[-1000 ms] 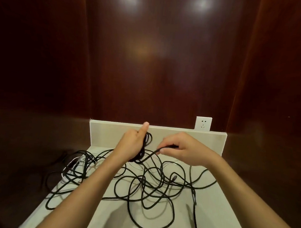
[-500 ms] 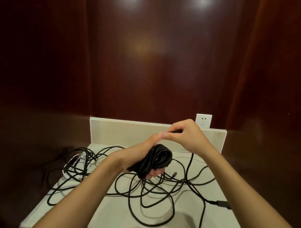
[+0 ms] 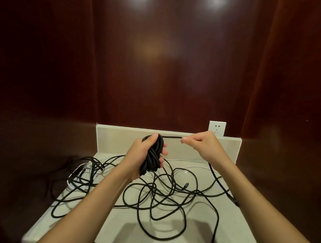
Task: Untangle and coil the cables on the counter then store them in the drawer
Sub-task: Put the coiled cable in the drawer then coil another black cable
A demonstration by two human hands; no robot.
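Note:
My left hand is raised above the counter, gripping a thick coil of black cable. A taut length of that cable runs from the top of the coil to my right hand, which pinches it to the right at the same height. From my right hand the cable drops to the counter along the right side. A loose tangle of black cable sprawls over the cream counter below both hands. A thin white cable lies near the back. No drawer is in view.
A low cream backsplash closes the counter's far edge, with a white wall socket above its right end. Dark wood panels surround the niche. More cable hangs over the counter's left edge. A small connector lies among the loops.
My right hand has come round from above the coil to the right, drawing the cable taut. My left hand has turned the coil upright and lifted it slightly.

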